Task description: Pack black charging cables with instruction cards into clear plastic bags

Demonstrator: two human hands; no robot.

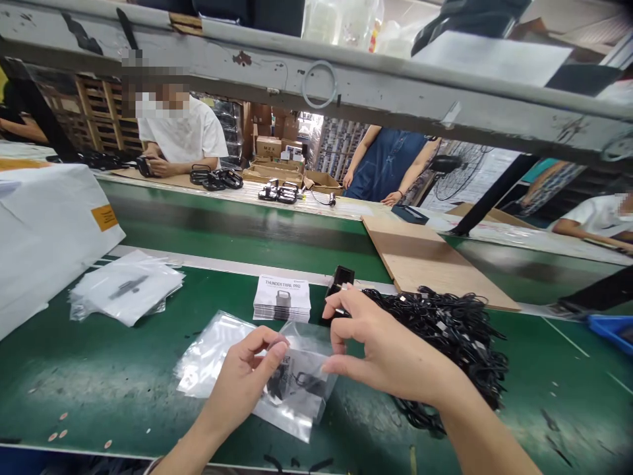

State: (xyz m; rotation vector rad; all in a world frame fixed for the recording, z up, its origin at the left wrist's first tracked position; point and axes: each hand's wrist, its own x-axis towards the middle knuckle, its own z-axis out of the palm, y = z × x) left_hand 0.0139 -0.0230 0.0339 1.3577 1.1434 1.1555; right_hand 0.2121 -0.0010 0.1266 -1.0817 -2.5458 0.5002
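Pinching the upper edge of a clear bag [306, 369] between thumb and finger of the left hand [242, 376], partly over a pile of flat bags [210, 359] on the green counter [99, 376], with something dark showing through the plastic. Holding the right hand [380, 349] at the right side of this bag, thumb and forefinger apart; cannot tell whether touching the plastic. Showing also, just behind the bag, a stack of booklets [279, 297], and to the right a big heap of black cables [450, 336].
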